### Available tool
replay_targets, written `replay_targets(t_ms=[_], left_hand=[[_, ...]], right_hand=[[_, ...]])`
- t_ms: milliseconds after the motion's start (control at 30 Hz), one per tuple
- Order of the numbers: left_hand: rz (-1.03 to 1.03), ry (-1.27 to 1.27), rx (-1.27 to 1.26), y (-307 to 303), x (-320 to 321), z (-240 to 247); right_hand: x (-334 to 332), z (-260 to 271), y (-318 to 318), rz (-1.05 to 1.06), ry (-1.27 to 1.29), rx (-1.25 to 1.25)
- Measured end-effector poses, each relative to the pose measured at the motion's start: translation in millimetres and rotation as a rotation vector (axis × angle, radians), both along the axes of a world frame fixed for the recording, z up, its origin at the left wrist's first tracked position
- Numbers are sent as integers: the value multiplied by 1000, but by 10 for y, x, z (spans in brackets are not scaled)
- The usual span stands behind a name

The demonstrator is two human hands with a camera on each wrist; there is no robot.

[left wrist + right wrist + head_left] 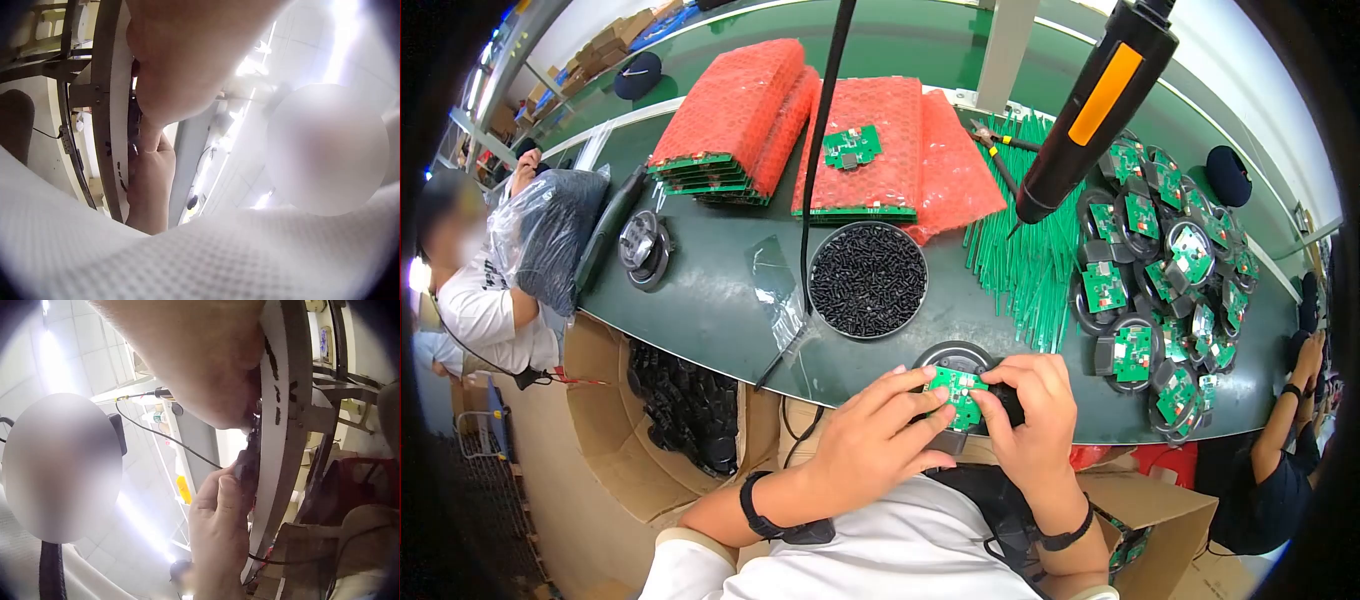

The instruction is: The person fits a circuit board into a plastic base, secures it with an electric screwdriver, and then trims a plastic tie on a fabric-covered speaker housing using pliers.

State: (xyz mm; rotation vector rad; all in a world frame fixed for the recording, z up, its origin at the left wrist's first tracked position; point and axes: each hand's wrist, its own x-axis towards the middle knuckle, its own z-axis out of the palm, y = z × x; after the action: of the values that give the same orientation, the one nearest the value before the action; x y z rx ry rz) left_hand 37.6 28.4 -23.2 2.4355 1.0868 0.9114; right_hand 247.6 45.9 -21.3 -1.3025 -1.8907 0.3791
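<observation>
Head view puts the little green circuit board (956, 392) at the near edge of the surface (700, 310), sitting on a round black housing (952, 356); the left hand (878, 432) has its fingertips pinched on the board's left edge, and the right hand (1032, 420) is curled round the right edge, so both are grasping it. I'd guess it's light, thin and stiff, but easy to wreck; the parts soldered on top look fragile, so take it by the bare edges, not the face. Just beyond it is a round tray of black screws (867, 279); a powered screwdriver (1090, 110) hangs above to the right, over a spread of green sticks (1025, 255). Further right there's a heap of finished housings (1165, 270) with boards fitted; at the back, stacks of boards in red bubble wrap (740, 110). The wrist views only catch the underside of the surface edge and fingers hooked over it.
</observation>
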Motion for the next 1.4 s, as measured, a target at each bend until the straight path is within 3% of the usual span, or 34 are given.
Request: replay_targets(t_ms=[1400], left_hand=[[33,-139,-94,109,-58,181]], right_hand=[[64,70,20,72,-5,-19]])
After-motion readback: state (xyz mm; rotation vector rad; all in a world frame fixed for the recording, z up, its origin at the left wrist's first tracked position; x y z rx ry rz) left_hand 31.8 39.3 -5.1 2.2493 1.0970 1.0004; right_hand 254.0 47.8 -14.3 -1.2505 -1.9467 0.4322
